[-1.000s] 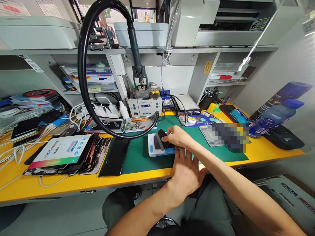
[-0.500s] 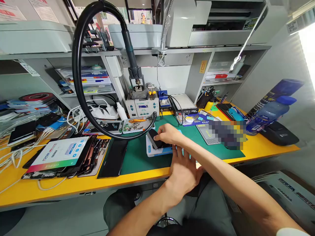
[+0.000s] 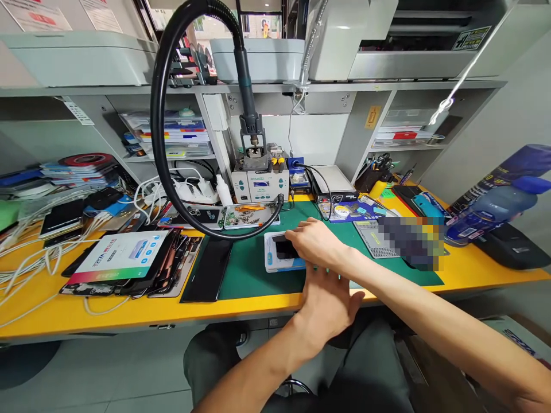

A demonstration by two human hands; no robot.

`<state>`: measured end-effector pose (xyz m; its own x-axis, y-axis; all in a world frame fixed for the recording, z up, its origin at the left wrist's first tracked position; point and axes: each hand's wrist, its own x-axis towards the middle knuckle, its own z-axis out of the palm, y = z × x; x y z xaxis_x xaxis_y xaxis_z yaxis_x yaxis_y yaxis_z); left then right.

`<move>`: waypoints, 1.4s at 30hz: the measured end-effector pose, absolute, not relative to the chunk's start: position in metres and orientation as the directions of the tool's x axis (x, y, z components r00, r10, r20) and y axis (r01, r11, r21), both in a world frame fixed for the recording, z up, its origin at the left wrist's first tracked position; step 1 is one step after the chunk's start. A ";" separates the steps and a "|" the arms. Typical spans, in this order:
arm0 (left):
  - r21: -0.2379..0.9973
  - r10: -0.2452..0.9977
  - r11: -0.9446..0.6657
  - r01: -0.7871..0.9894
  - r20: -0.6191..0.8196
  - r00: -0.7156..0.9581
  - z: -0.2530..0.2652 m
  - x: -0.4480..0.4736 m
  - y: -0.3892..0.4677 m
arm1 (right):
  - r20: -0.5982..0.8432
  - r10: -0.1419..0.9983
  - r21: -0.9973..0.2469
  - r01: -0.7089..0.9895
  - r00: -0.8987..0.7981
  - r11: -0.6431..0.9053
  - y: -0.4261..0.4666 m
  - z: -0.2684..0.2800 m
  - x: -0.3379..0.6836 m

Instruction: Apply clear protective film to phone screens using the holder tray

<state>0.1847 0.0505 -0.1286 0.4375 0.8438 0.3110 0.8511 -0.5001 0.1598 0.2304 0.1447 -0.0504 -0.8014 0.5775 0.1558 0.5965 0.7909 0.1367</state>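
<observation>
Green mat [image 3: 245, 269], right hand [image 3: 316, 244] pressing black phone [image 3: 284, 248], left hand [image 3: 329, 304] open, empty

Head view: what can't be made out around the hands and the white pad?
- Dark block on the white pad: the right hand covers its right end; the grip cannot be seen.
- Left hand: palm faces away, so whether it holds anything is hidden.
- Pad's right part: behind both hands.
- Pixelated patch on the green mat: blurred out.
- Station display: too small to read.
</observation>
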 end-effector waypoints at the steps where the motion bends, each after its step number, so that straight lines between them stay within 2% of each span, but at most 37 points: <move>1: 0.166 0.845 -0.501 0.849 0.305 0.439 -0.129 0.184 0.050 | 0.160 0.580 0.139 0.600 -0.799 0.788 0.145 -0.049 0.232; 19: 0.146 0.833 -0.513 0.846 0.321 0.450 -0.126 0.185 0.051 | 0.106 0.633 0.150 0.642 -0.767 0.752 0.142 -0.046 0.237; 28: 0.128 0.820 -0.498 0.858 0.390 0.419 -0.134 0.188 0.052 | 0.138 0.649 0.111 0.663 -0.748 0.740 0.143 -0.049 0.236; 34: 0.167 0.840 -0.461 0.872 0.400 0.367 -0.120 0.184 0.053 | 0.264 0.798 0.026 0.831 -0.542 0.556 0.172 -0.042 0.267; 37: 0.207 0.831 -0.465 0.861 0.436 0.345 -0.111 0.175 0.051 | 0.298 0.828 -0.013 0.865 -0.475 0.501 0.163 -0.039 0.297; 42: 0.222 0.861 -0.391 0.893 0.431 0.270 -0.109 0.154 0.047 | 0.269 0.785 0.035 0.820 -0.558 0.571 0.123 -0.060 0.317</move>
<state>0.1540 0.0470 -0.1089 0.2702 0.8611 0.4307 0.8931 -0.3913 0.2221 0.3166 0.1227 -0.0597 -0.5580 0.7852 0.2686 0.8202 0.5710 0.0348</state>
